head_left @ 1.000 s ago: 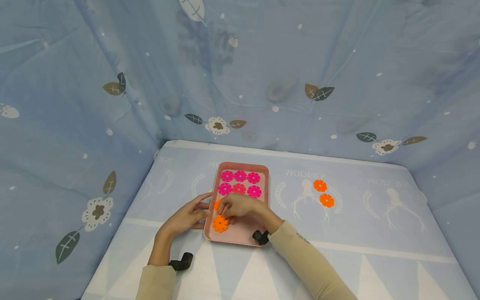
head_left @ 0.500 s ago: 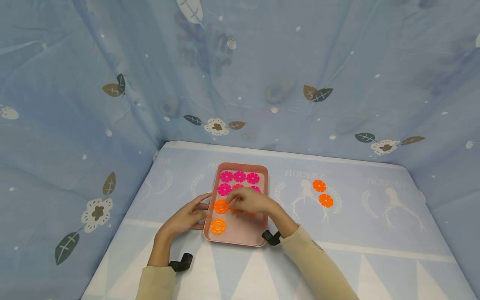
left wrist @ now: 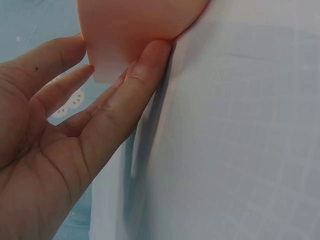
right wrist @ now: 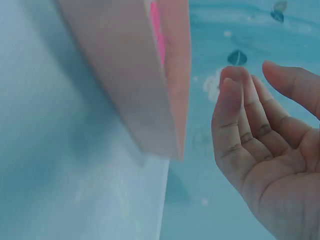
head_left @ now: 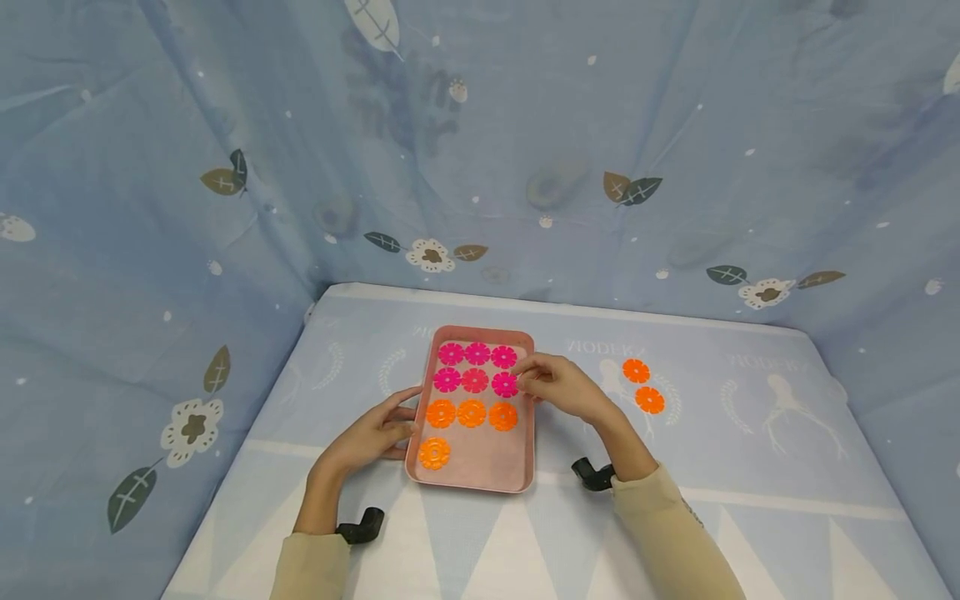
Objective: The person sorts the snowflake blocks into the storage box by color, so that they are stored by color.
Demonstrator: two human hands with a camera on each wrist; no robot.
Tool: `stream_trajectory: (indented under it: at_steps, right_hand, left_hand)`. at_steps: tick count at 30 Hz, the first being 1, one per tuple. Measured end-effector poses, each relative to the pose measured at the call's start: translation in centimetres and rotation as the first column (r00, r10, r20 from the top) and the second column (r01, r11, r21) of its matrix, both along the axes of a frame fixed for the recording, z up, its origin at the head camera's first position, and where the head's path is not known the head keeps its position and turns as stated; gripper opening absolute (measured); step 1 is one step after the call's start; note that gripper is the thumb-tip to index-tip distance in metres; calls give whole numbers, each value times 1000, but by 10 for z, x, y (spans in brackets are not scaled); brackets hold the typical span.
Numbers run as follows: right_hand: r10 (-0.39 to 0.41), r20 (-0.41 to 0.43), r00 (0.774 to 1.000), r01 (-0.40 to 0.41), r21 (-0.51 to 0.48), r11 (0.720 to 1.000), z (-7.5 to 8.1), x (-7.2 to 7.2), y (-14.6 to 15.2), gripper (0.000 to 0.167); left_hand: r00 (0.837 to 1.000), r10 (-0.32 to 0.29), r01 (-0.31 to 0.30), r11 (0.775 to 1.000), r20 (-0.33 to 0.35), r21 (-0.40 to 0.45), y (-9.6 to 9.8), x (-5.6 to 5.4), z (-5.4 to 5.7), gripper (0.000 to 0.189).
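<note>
In the head view, a pink tray [head_left: 483, 468] lies on the table with notched plastic discs in rows. Its two far rows are magenta discs [head_left: 477, 353], one of them redder. Nearer is a row of three orange discs [head_left: 471, 413], and a single orange disc [head_left: 434, 453] sits at the near left corner. My left hand [head_left: 370, 435] touches the tray's left wall with fairly straight fingers, also visible in the left wrist view [left wrist: 100, 120]. Above the tray's right edge is my right hand [head_left: 566, 387]; the right wrist view shows its loosely bent fingers [right wrist: 230, 115] holding nothing.
Two loose orange discs, a farther disc [head_left: 636, 371] and a nearer disc [head_left: 649, 400], lie on the patterned tablecloth [head_left: 750, 467] right of the tray. A blue curtain [head_left: 480, 167] hangs behind the table and at its sides. Each wrist carries a black camera mount [head_left: 363, 527].
My right hand has left the near left orange disc, passed over the orange row, and moved right to the tray's edge. The left hand stays at the tray's left wall.
</note>
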State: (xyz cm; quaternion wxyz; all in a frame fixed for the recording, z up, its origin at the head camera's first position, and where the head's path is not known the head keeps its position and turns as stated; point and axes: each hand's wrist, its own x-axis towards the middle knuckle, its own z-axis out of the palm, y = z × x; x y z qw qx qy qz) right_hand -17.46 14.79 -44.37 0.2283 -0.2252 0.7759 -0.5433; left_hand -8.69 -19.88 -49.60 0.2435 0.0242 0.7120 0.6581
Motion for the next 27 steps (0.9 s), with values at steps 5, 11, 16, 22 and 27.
stream_trajectory:
  at_steps: [5,11,16,22,27]
  right_hand:
    - [-82,-17,997,81,-8,997,-2,-1,25,27]
    - [-155,-21,988,155,-2,988,-4,1,53,27]
    - [-218,-17,976,218,11,976,-4,6,79,29]
    - [-298,-62,953,302,69,951,-15,8,117,37]
    - [-368,-41,929,370,100,924,-19,12,141,43]
  left_hand:
    - [1000,0,0,1000,-4,-16,1,1,2,62]
    - [1000,-2,2,1000,-6,-11,0,1,2,62]
    - [1000,6,-6,1000,-3,-8,1,1,0,62]
    - [1000,13,-13,1000,1,-13,1,0,0,62]
    - [1000,10,-10,1000,1,-17,0,0,-1,62]
